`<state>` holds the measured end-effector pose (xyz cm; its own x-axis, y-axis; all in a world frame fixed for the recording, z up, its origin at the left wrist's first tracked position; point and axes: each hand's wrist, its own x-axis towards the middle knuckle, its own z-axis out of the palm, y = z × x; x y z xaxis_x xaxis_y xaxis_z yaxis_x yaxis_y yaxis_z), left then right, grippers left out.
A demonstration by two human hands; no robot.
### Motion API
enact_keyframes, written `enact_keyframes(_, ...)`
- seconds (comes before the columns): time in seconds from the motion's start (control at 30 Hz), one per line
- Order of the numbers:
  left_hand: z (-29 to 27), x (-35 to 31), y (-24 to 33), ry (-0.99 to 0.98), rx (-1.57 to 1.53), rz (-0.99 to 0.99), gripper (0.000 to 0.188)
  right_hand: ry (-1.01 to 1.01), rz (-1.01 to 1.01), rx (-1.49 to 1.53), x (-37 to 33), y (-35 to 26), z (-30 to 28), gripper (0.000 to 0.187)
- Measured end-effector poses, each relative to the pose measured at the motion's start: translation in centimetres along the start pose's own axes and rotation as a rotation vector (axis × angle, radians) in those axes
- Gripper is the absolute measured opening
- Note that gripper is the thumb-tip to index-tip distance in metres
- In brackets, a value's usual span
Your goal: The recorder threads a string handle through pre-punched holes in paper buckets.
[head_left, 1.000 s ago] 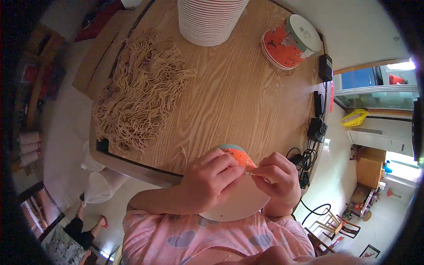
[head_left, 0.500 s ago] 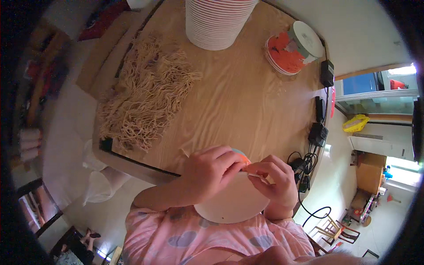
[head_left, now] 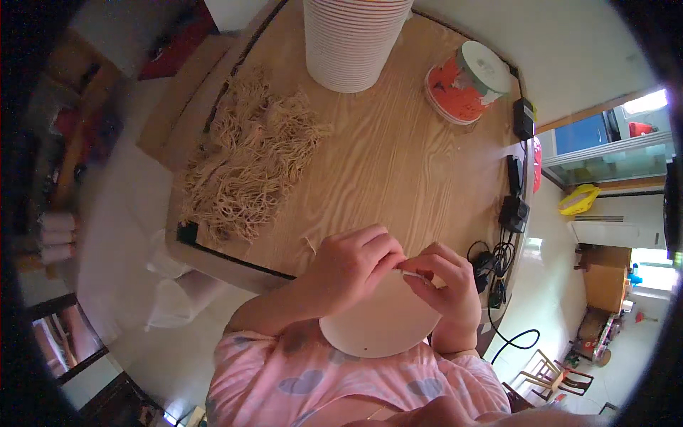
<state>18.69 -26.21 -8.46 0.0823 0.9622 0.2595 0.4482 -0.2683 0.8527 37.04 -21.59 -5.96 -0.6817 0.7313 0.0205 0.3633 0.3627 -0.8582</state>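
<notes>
At the near edge of the table (head_left: pixel 398 185), close against the pink shirt (head_left: pixel 306 384), a white tub (head_left: pixel 380 320) is held between both hands. Its pale, smooth face is turned upward; a small dark spot (head_left: pixel 366 349), possibly a hole, is seen near the edge by the shirt.

Left hand (head_left: pixel 361 257): fingers bent and drawn together at the far rim, apparently closed on it. Right hand (head_left: pixel 446 279): rim pinched between thumb and forefinger, other fingers curled loosely. Fingertips of both hands are nearly met; whether cord is also caught between them cannot be told.

Handling, as judged: light, probably coated card, stiff at the rim but easily dented across the wall. Some slipperiness is to be expected on the smooth face. Best taken by the rim, with the wall steadied lightly and not squeezed; tearing is risked around any hole.

Beyond, on the tabletop: a heap of tan cord (head_left: pixel 256 164) is spread at left, a tall stack of tubs (head_left: pixel 352 53) is stood farther off.
</notes>
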Motion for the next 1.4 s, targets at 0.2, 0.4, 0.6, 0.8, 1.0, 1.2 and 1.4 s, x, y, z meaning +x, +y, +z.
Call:
enact_keyframes(0.2,1.1,-0.5,0.3,0.014,0.039,-0.015,0.007,0.083,0.018,0.041,-1.0,0.2,0.6,0.018)
enact_keyframes(0.4,1.7,-0.4,0.4,0.072,0.126,0.006,0.007,0.143,0.040,0.042,-1.7,2.8,0.7,0.017)
enact_keyframes(0.6,0.9,-1.3,2.1,0.136,0.381,0.134,0.006,0.518,0.088,0.067,-2.5,4.2,1.4,0.019)
enact_keyframes(0.8,1.4,-4.2,2.4,0.269,0.462,0.113,0.008,0.730,0.117,0.088,-3.9,6.3,2.0,0.014)
enact_keyframes(1.0,1.8,-6.0,2.5,0.425,0.418,0.001,0.009,0.687,0.255,0.305,-5.6,5.5,3.1,0.013)
enact_keyframes(1.2,2.9,-6.5,1.8,0.473,0.050,0.016,0.015,0.684,0.199,0.161,-7.6,6.7,3.5,0.012)
enact_keyframes(1.4,4.2,-6.6,0.7,0.506,-0.306,-0.056,0.017,0.729,0.184,0.322,-9.1,5.4,3.4,0.011)
